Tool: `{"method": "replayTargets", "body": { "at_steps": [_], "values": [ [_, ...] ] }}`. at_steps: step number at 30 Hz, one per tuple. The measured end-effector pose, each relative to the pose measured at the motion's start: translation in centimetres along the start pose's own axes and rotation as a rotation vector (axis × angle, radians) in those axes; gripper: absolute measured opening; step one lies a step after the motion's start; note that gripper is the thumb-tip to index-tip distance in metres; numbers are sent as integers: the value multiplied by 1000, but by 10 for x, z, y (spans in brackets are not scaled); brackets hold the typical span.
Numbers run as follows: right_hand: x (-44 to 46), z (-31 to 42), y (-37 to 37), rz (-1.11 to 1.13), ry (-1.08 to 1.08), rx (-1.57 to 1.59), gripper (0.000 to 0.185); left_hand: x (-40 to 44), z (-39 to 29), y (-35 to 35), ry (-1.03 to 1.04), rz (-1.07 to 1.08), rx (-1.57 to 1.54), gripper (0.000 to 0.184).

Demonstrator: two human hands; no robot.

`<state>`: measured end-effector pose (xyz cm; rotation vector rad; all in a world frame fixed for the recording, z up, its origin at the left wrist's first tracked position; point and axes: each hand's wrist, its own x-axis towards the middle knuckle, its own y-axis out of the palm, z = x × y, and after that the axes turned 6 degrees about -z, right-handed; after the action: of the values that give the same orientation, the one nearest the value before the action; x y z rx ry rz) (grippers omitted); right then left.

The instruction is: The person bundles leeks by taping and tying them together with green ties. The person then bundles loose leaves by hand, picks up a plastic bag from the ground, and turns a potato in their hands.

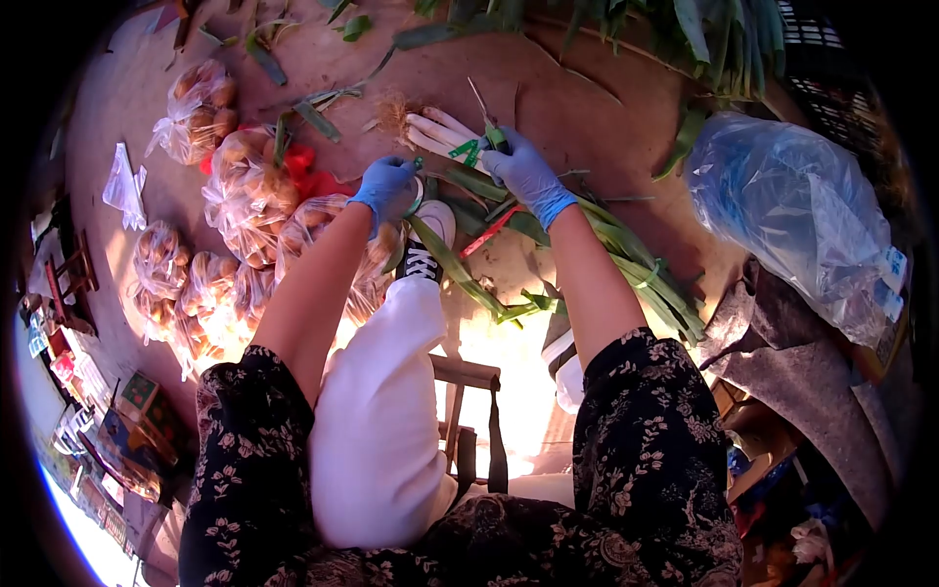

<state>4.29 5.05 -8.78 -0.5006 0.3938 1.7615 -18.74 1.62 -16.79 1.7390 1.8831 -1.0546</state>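
Both my hands wear blue gloves. My right hand (528, 174) is closed around the green handle of a small knife (494, 135), its thin blade pointing up and left. My left hand (388, 188) has its fingers pinched near a small green roll of tape, partly hidden by the fingers. Between and just beyond the hands lies a bundle of leeks (445, 132), white stems and roots to the left, with green tape around the stems. The long green leaves (636, 264) pass under my right wrist toward the lower right, tied again farther along.
Several clear bags of round brown produce (249, 191) sit on the floor at left. More leeks (714, 34) lie at the top right beside a black crate (812, 24). A large clear plastic bag (787, 201) is at right. Loose leaves (318, 119) and a red strip (489, 232) lie about.
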Motion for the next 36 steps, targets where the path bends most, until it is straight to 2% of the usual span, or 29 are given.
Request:
{"method": "replayTargets", "body": {
  "at_steps": [1,2,3,7,10,13,16,19,22,23,26,27,29,31,33,36],
  "values": [
    [7,-12,5,-62,-157,-129,16,-5,-10,-4,-109,-6,8,23],
    [10,-16,10,-122,-310,-257,16,-2,-11,-7,-134,-11,-41,22],
    [9,-20,13,-77,-191,-196,20,-1,-12,-10,-162,-15,-88,22],
    [23,-54,46,-135,-196,-42,29,-1,-17,-17,-178,79,-231,23],
    [11,-85,66,-269,9,-131,28,-2,-24,-8,-131,5,-93,23],
    [-13,-110,72,-397,29,-125,26,-7,-31,-5,-137,30,-158,24],
    [-20,-113,73,-430,-87,184,23,1,-21,-4,-65,65,-125,26],
    [-5,-83,68,-317,-133,242,28,-1,-25,-6,-39,76,-137,25],
    [21,-89,68,-256,-39,221,29,-2,-28,-12,-15,85,-298,23],
    [25,-88,70,-267,-183,7,30,-3,-31,-15,-4,79,-336,22],
    [5,-81,56,-154,-115,-224,32,-2,-40,-17,20,64,-439,20],
    [-7,-80,50,-182,-93,-221,36,1,-41,-18,24,55,-453,20],
    [-37,-80,35,-405,-188,-417,36,2,-38,-20,32,50,-447,20],
    [-58,-87,12,-570,-64,-328,37,3,-36,-19,50,62,-411,20],
    [-69,-103,-2,-851,179,158,36,0,-34,-17,13,60,-394,19],
    [-87,-89,-16,-1040,131,-239,40,-1,-33,-11,24,86,-382,18]
  ]
}}
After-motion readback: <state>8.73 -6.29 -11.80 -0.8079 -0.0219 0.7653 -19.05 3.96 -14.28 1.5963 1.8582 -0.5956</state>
